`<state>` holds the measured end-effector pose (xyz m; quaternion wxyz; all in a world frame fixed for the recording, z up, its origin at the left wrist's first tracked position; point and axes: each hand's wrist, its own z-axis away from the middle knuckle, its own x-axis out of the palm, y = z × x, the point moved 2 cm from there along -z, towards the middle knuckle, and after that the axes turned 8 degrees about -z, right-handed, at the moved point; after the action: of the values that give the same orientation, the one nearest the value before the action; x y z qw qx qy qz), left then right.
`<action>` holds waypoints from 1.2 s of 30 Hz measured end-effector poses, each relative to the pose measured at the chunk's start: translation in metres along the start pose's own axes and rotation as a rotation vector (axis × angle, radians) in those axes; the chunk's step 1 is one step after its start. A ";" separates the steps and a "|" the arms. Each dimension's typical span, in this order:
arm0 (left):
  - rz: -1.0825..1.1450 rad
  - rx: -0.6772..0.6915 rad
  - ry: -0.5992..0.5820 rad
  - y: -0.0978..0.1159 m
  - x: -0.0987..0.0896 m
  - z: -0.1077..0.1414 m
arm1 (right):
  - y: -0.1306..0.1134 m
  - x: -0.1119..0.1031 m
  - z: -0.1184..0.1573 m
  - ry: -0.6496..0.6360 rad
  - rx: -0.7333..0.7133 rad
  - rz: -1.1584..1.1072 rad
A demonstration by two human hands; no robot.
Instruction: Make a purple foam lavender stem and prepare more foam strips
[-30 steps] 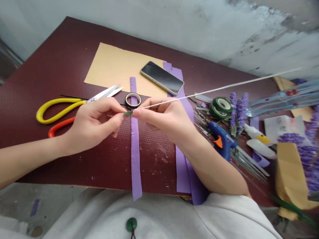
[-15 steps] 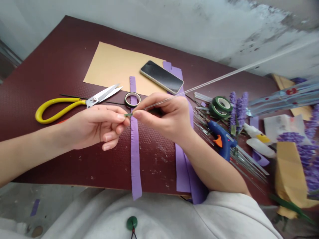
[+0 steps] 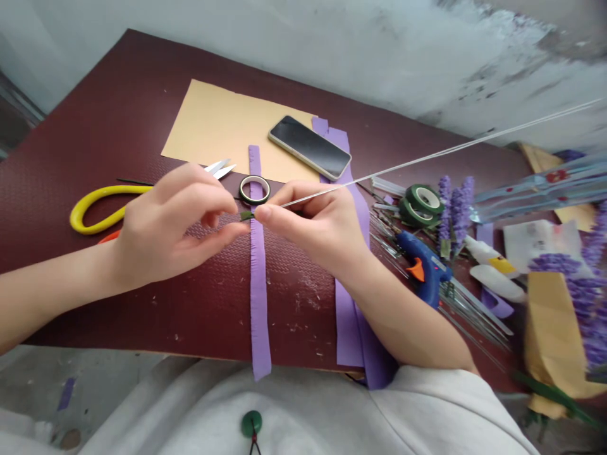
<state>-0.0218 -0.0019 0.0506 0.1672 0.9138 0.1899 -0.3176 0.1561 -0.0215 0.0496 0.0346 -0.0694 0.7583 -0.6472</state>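
My right hand [image 3: 322, 230] pinches a pair of thin pale wires [image 3: 417, 153] between thumb and index finger. The wires slant up to the right. A short end of green floral tape [image 3: 246, 215] sticks out to the left of that pinch. Beside the tape end is my left hand [image 3: 175, 224], its thumb and index finger apart and nothing visibly held between them. Under both hands runs a fringed purple paper strip [image 3: 259, 297]. A small tape roll [image 3: 255, 189] lies on the strip, just beyond my fingertips. My left hand partly covers the yellow-handled scissors [image 3: 90, 218].
A phone [image 3: 310, 146] rests on a tan paper sheet [image 3: 222, 120]. Wider purple paper [image 3: 348, 322] lies under my right forearm. Further right are green tape rolls [image 3: 421, 205], a blue glue gun [image 3: 427, 265], loose wires and purple flowers [image 3: 455, 208]. A wall borders the table's far side.
My left hand has let go of the green tape end and turned over, back of the hand up, with thumb and index finger parted. My right hand keeps its pinch, nearly still.
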 end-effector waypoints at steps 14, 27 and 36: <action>-0.385 0.189 0.005 -0.003 -0.006 0.002 | 0.002 0.003 0.004 -0.038 -0.131 0.028; 1.144 -0.983 -0.709 0.002 0.006 -0.006 | 0.005 0.000 0.003 0.002 -0.236 0.166; 0.775 -0.814 -0.604 -0.008 0.009 -0.005 | 0.014 0.002 0.000 0.021 -0.050 0.073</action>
<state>-0.0159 0.0090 0.0468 0.6500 0.6498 -0.1045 -0.3799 0.1528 -0.0195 0.0355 0.0485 -0.0355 0.7766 -0.6271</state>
